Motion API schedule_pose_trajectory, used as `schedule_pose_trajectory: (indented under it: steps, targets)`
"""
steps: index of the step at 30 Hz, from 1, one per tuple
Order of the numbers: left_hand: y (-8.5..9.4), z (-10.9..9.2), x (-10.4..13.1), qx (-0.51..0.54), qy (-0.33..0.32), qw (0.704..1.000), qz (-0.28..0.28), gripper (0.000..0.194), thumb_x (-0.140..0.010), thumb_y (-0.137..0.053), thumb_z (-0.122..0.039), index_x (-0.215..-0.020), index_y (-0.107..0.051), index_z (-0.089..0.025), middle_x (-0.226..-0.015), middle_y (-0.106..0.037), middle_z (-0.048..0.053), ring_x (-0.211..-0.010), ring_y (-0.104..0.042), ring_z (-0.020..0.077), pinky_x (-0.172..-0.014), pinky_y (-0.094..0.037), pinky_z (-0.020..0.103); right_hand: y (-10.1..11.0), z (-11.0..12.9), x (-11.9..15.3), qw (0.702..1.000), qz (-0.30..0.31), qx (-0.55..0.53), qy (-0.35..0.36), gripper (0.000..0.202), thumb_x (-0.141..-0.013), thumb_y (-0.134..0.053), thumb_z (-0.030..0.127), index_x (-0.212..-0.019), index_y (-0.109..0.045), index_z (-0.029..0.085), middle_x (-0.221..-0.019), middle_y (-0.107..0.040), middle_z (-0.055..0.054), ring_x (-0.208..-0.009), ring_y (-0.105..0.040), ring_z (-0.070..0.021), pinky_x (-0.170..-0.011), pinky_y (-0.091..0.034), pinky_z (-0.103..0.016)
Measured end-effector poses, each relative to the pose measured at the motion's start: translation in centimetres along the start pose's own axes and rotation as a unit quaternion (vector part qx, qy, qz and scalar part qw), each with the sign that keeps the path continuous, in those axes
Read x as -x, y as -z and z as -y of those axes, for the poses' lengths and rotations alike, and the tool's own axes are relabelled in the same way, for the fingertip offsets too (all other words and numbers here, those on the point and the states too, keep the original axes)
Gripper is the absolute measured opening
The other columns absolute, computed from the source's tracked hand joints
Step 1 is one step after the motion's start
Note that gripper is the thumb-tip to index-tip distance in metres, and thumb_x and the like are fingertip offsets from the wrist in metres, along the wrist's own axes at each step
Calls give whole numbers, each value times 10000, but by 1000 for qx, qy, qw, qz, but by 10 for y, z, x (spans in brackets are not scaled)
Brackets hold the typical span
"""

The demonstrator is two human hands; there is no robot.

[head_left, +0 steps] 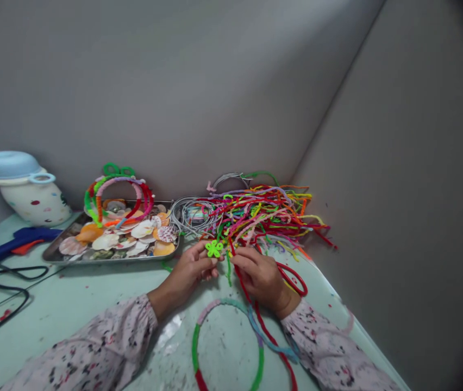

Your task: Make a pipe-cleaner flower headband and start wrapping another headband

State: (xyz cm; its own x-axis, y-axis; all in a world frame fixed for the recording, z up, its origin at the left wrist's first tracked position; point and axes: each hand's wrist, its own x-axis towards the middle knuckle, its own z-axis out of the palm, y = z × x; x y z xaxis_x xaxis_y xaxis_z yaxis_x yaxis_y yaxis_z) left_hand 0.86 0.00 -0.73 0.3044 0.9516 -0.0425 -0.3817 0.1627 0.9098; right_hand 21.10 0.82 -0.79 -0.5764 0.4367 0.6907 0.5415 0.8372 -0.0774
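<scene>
My left hand [193, 269] pinches a bright green pipe-cleaner flower [214, 249] between thumb and fingers. Close to its right, my right hand [262, 277] has its thumb and fingertips pressed together; a small yellow bit shows at the tips, too small to name. A green pipe cleaner [229, 270] hangs down between the two hands. Red pipe cleaners [260, 315] run past and beneath my right hand. On the table in front of my forearms lies a multicoloured pipe-cleaner hoop [194, 347], with a blue strand [270, 339] at its right side.
Behind my hands lies a tangled heap of pipe cleaners [272, 212], with coiled grey wire [180, 217] beside it. A metal tray [113, 261] holds shells and wrapped hoops [150, 203]. Leftward are a blue glue gun [23, 239], a black cord [23, 293] and a cup [31, 198]. Walls stand behind and right.
</scene>
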Motion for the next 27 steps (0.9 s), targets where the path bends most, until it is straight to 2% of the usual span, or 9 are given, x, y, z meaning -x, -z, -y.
schedule_pose_trajectory:
  steps: [5, 8, 12, 16, 20, 27]
  targets:
    - [1, 0, 0, 11, -8, 1000, 1, 319, -735, -666, -159, -1032, -547, -166, -945, -658, 60, -561, -582, 67, -468, -377, 166, -1, -2, 3, 1000, -19, -8, 17, 336, -819, -487, 65, -1112, -545, 218, -1038, -648, -93, -917, -630, -182, -753, -536, -296]
    - [0, 0, 1, 12, -9, 1000, 2, 326, -739, -667, -169, -1043, -548, -163, -969, -668, 78, -563, -594, 70, -468, -390, 165, -1, -1, 3, 999, -23, -2, 23, 349, -799, -490, 49, -1103, -537, 215, -1030, -645, -97, -900, -633, -186, -737, -541, -298]
    - [1, 1, 0, 7, 3, 1000, 12, 325, -751, -658, -180, -1059, -557, -158, -959, -678, 83, -562, -610, 77, -462, -409, 159, -1, 0, 1, 999, -34, -4, 15, 327, -806, -478, 54, -1082, -538, 220, -991, -650, -85, -873, -640, -177, -722, -545, -293]
    - [2, 3, -2, -4, 4, 1000, 22, 214, -797, -631, -239, -975, -576, -134, -947, -685, 97, -542, -611, 76, -451, -421, 156, -2, 0, 0, 999, -37, -9, 9, 303, -814, -484, 66, -1067, -547, 221, -983, -650, -81, -884, -644, -177, -732, -548, -293]
    - [2, 5, -3, -9, 5, 1000, 10, 205, -784, -660, -276, -891, -567, -128, -877, -694, 90, -506, -604, 76, -428, -412, 153, -4, 0, 0, 999, -27, -15, 11, 312, -816, -475, 72, -1072, -558, 230, -975, -656, -78, -876, -648, -176, -735, -548, -295]
    - [0, 4, -2, -13, 9, 1000, -7, 229, -764, -673, -280, -908, -573, -132, -795, -696, 67, -488, -600, 80, -425, -414, 160, -5, 0, 1, 1000, -25, -19, -1, 313, -808, -477, 67, -1059, -570, 230, -966, -662, -78, -865, -647, -183, -723, -542, -299]
